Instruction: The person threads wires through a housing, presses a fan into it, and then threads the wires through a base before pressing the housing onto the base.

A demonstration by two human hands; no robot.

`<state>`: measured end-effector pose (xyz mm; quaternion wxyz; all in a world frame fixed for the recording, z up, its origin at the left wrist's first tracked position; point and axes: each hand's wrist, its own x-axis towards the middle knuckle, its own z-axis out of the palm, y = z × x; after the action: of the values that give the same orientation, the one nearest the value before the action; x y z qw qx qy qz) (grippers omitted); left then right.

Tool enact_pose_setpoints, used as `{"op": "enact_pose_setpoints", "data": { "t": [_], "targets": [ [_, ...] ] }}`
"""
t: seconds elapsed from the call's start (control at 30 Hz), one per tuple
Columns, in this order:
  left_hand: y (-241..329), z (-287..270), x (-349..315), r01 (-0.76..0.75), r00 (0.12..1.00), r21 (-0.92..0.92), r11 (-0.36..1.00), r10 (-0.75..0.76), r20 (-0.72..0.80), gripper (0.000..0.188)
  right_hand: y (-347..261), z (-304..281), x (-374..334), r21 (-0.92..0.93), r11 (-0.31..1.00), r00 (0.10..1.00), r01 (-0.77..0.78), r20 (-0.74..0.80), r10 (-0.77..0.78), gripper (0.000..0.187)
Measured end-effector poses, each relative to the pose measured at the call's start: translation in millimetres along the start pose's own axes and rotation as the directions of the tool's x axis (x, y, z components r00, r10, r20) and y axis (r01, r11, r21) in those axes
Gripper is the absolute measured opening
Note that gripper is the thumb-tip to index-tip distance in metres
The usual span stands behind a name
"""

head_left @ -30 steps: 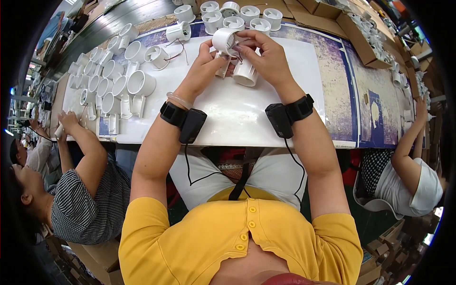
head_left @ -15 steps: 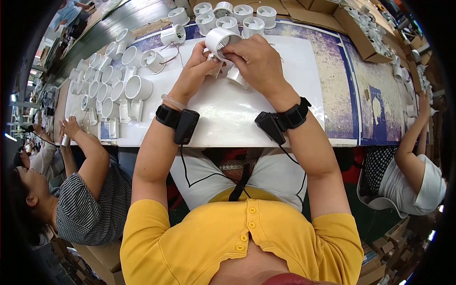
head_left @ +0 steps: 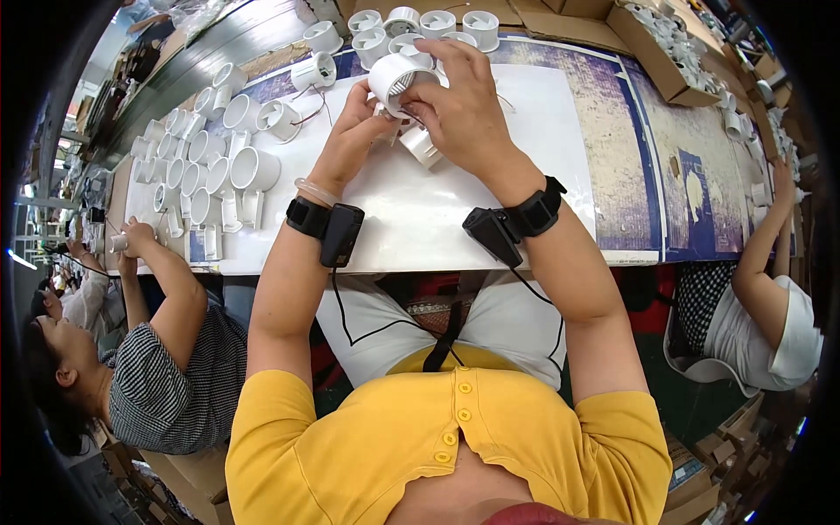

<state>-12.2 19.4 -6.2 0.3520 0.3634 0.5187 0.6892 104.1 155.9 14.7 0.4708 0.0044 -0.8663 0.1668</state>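
Over the white work sheet, my left hand is closed around the lower left side of a white cylindrical housing. Its open end faces right and toward me, with a slatted grille inside. My right hand is closed at the housing's right rim, its thumb at the opening and its upper fingers raised and bent over the edge. Small reddish-brown bits, perhaps wire, show between the hands; what they belong to is hidden. Just below, another white part lies tilted on the sheet, partly covered by my right hand.
Several white housings stand in rows at left. Fan housings with blades are grouped at the back, and one with wires lies nearer. A cardboard box of white parts is at back right. Co-workers sit at both sides.
The held housing has shifted slightly left and down and turned its opening more to the right. My right hand's upper fingers have lifted and spread. The part beneath shows more.
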Motion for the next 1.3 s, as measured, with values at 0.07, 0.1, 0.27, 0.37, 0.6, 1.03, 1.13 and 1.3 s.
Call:
{"op": "enact_pose_setpoints", "data": {
  "t": [0.07, 0.1, 0.27, 0.37, 0.6, 1.03, 1.13, 1.3],
  "targets": [
    [-1, -2, 0, 0.002, 1.0, -0.004, 1.0, -0.002, 0.002, 0.05, 6, 3, -1, 0.047, 0.999, 0.999, 0.0, 0.039, -0.001, 0.01],
    [-1, -3, 1, 0.003, 1.0, -0.007, 1.0, -0.003, 0.003, 0.05, 7, 4, -1, 0.047, 0.999, 0.999, 0.0, 0.04, -0.002, 0.01],
    [2, 0, -1, 0.04, 0.999, 0.018, 0.999, -0.039, -0.011, 0.05, 10, 5, -2, 0.11, 0.994, 0.995, -0.004, 0.095, -0.006, 0.008],
    [5, 2, -1, 0.053, 0.998, 0.015, 0.998, -0.053, -0.016, 0.05, 10, 3, -1, 0.119, 0.993, 0.992, -0.007, 0.125, -0.008, 0.008],
    [2, 3, -1, 0.063, 0.998, 0.017, 0.998, -0.063, -0.012, 0.051, 11, 3, -1, 0.119, 0.993, 0.982, 0.004, 0.187, -0.026, 0.011],
    [3, -16, -3, 0.216, 0.975, 0.024, 0.976, -0.216, 0.044, 0.046, 16, 2, 0, 0.112, 0.993, 0.971, 0.025, 0.236, -0.05, 0.013],
    [2, -15, -2, 0.241, 0.967, 0.031, 0.97, -0.242, 0.073, 0.049, 23, 6, -1, 0.164, 0.986, 0.973, -0.041, 0.23, 0.002, 0.014],
    [2, -13, -3, 0.224, 0.971, 0.01, 0.975, -0.224, 0.079, 0.038, 26, 6, -3, 0.206, 0.977, 0.97, -0.061, 0.245, 0.009, 0.015]
  ]
}}
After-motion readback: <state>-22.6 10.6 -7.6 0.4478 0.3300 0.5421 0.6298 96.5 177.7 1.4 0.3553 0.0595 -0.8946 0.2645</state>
